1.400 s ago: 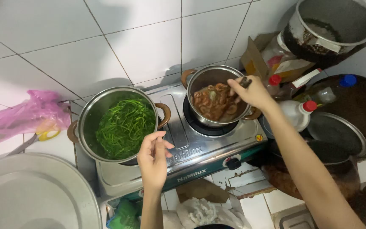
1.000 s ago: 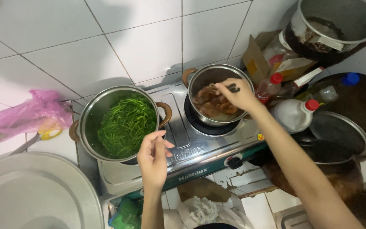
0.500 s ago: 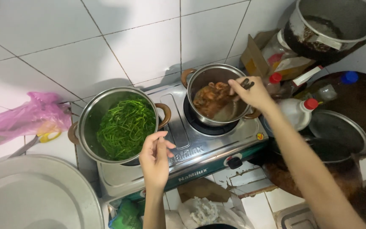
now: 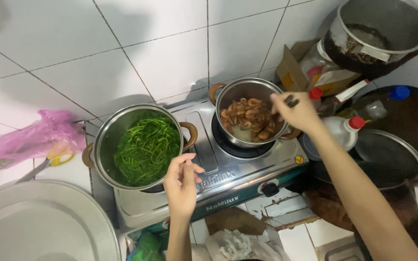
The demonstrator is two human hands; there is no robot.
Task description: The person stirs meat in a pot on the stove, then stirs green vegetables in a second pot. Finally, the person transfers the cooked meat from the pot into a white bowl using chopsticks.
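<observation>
A two-burner gas stove (image 4: 228,179) carries two steel pots. The left pot (image 4: 103,145) holds green vegetables (image 4: 146,150). The right pot (image 4: 228,96) holds reddish-brown shrimp (image 4: 247,116). My right hand (image 4: 296,112) is at that pot's right rim, shut on a dark-handled utensil (image 4: 290,101) reaching into the shrimp. My left hand (image 4: 182,183) hovers over the stove top beside the greens pot, fingers loosely curled, holding nothing that I can see.
A pink plastic bag (image 4: 30,137) lies at the left. A large round metal lid (image 4: 39,227) fills the lower left. Red-capped bottles (image 4: 344,130), a blue-capped bottle (image 4: 397,94), a dark pan (image 4: 393,150) and a hanging pot (image 4: 378,29) crowd the right.
My right hand has kept stirring in the shrimp pot, shifting back and forth over it. My left hand has stayed near the greens pot.
</observation>
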